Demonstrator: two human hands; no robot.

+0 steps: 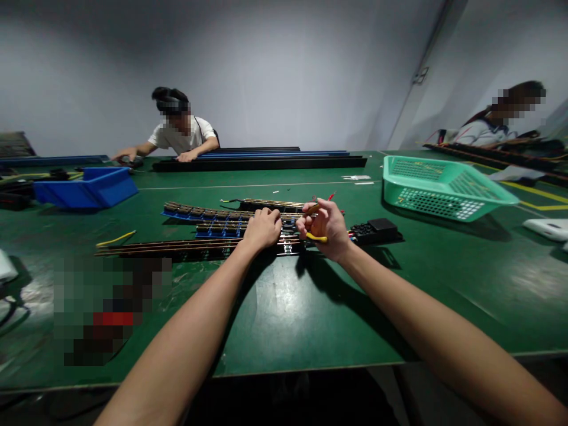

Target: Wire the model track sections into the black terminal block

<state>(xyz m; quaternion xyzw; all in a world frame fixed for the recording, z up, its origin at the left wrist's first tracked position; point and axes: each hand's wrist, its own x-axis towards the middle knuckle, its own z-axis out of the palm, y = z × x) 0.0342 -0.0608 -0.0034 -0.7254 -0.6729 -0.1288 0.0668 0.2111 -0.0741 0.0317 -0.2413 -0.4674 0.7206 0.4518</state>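
Across the middle of the table lie several long dark strips with copper-coloured rails (173, 246) and shorter blue-edged strips (199, 213). My left hand (262, 228) rests on them with its fingers curled down over one strip; the fingertips are partly hidden. Just right of it, my right hand (327, 229) is closed around yellow-handled pliers (318, 238), whose jaws are hard to make out. A small red wire end (332, 196) sticks up behind that hand. To its right sits a black box-like connector (382, 229) with coloured wires at its near end.
A green perforated basket (448, 189) stands at the right and a blue bin (86, 188) at the left. Long black bars (261, 163) lie across the back, where a person (181, 133) works. Another person (488, 127) sits far right. A yellow wire (116, 238) lies left.
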